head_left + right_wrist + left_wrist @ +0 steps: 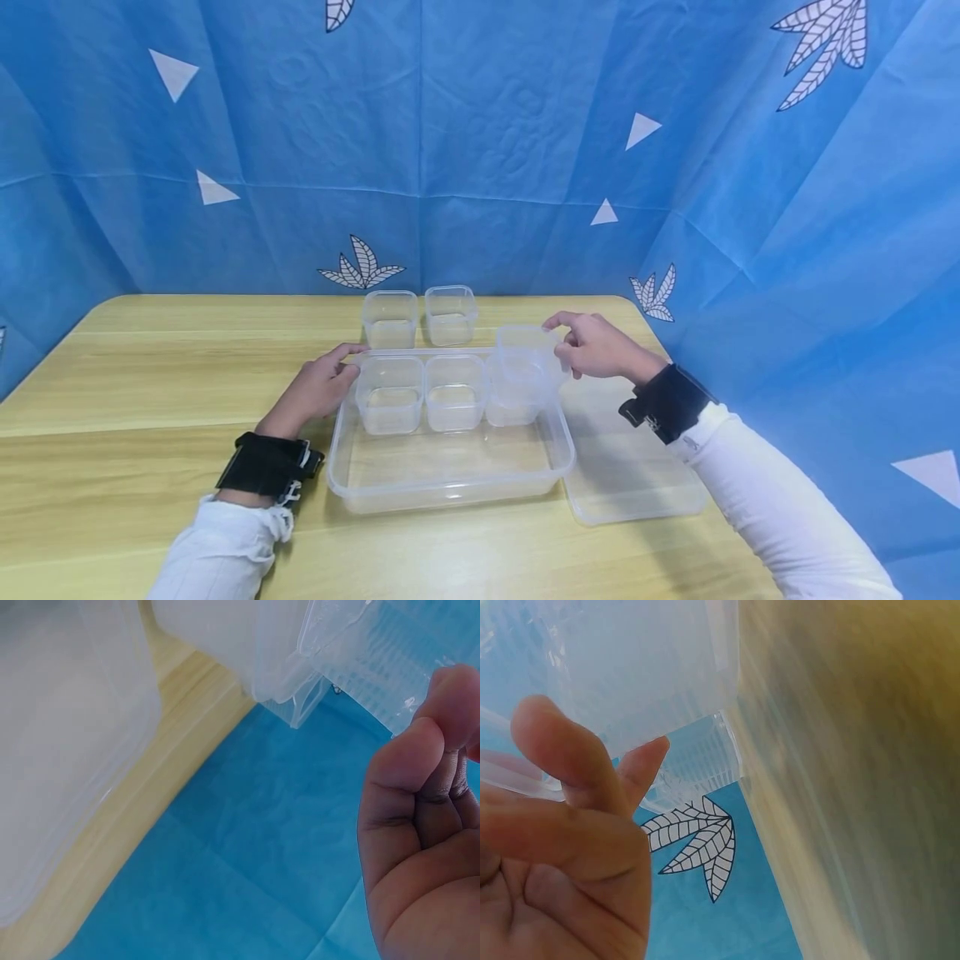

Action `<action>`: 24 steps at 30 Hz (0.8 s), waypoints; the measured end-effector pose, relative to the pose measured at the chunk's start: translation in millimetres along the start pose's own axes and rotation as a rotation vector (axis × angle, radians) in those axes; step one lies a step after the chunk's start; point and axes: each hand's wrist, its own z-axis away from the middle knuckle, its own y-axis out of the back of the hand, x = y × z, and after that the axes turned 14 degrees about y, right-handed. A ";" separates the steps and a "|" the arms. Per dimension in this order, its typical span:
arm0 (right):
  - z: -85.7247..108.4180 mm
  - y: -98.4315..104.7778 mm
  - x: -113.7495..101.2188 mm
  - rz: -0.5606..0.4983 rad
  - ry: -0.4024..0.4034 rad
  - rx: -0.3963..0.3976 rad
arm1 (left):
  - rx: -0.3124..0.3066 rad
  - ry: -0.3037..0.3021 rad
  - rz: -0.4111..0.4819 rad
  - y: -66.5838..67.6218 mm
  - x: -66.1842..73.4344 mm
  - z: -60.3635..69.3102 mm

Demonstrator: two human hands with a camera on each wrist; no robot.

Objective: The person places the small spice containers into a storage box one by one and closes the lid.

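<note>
A large clear rectangular plastic container (450,492) stands on the table with small clear square cups inside along its back side, among them a left cup (390,408) and a middle cup (456,408). My left hand (318,385) grips the large container's back left corner, fingers at the rim (517,780). Over the back right corner, my right hand (600,346) pinches the edge of another small clear cup (521,337) between thumb and fingers. This raised cup (375,660) overlaps a third cup (513,412) in the head view, so their outlines blend.
Two more small cups, one on the left (390,321) and one on the right (450,317), stand behind the large container. A flat clear lid (637,467) lies on the wooden table (187,400) at right. Blue patterned cloth (495,125) hangs behind and along the right side.
</note>
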 end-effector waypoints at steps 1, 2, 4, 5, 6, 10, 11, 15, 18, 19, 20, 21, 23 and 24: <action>0.8 -0.2 -0.4 -0.003 0.002 0.003 | -0.002 0.001 -0.001 -0.1 0.2 0.1; 1.6 -0.5 -0.7 -0.005 0.002 0.004 | -0.003 0.002 0.000 0.0 0.5 0.3; 2.6 -0.8 -2.1 -0.013 0.002 0.008 | -0.007 0.002 0.001 0.2 1.1 0.6; 3.1 -1.1 -2.5 -0.015 0.002 0.010 | -0.007 0.001 0.001 0.4 1.4 0.8; 3.6 -1.4 -2.8 -0.017 0.004 0.011 | -0.008 0.000 0.003 0.5 1.7 0.9; 5.8 -3.0 -4.0 -0.018 0.011 0.012 | -0.009 -0.007 0.005 1.0 2.0 0.9; 6.4 -3.5 -4.2 -0.019 0.012 0.012 | -0.009 -0.008 0.006 1.0 2.1 0.9; 8.2 -6.4 -4.9 -0.031 0.013 0.010 | -0.005 -0.013 0.003 1.0 1.5 0.8; 9.1 -8.5 -5.2 -0.029 0.016 0.013 | 0.002 -0.015 0.002 0.9 1.3 0.9; 9.4 -9.1 -5.3 -0.028 0.018 0.015 | 0.003 -0.013 0.004 0.8 1.1 1.0; 9.7 -9.7 -5.5 -0.027 0.020 0.015 | 0.002 -0.012 0.007 0.9 1.2 1.2; 10.1 -10.1 -5.7 -0.026 0.023 0.014 | 0.002 -0.008 0.010 0.8 1.2 1.5; 10.9 -11.2 -6.2 -0.024 0.028 0.011 | -0.001 -0.003 0.017 0.7 1.2 2.0; 11.4 -11.8 -6.4 -0.025 0.029 0.009 | -0.003 -0.002 0.019 0.7 1.1 2.1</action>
